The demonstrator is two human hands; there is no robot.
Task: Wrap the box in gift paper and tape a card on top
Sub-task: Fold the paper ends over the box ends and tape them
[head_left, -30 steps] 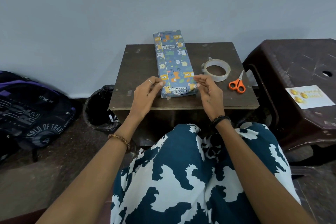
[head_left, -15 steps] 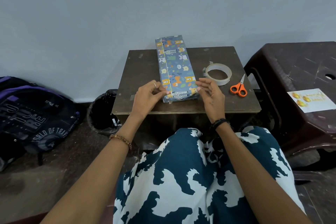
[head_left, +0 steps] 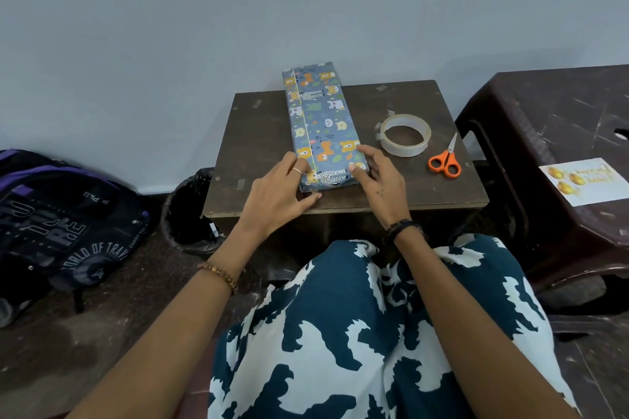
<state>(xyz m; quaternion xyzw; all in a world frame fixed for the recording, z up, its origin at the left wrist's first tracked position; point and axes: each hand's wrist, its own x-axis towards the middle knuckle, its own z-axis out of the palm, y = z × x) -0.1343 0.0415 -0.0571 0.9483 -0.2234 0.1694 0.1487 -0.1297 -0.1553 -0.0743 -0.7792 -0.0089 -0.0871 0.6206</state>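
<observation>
A long box wrapped in blue animal-print gift paper (head_left: 320, 119) lies lengthwise on a small dark wooden table (head_left: 258, 146), its far end reaching past the table's back edge. My left hand (head_left: 282, 190) rests against the box's near left corner, fingers stretched along its side and near end. My right hand (head_left: 376, 173) presses on the near right corner, thumb and fingertips on the paper's top. A white card with gold print (head_left: 585, 180) lies on the brown plastic stool (head_left: 561, 119) at the right.
A roll of clear tape (head_left: 405, 134) and orange-handled scissors (head_left: 446, 160) sit on the table right of the box. A black bin (head_left: 187, 211) stands at the table's left, with a dark backpack (head_left: 58, 224) on the floor further left. A wall rises behind.
Both hands have slid forward along the box's near end: the left now lies flat against the left corner, the right presses on the top right. The view has shifted slightly.
</observation>
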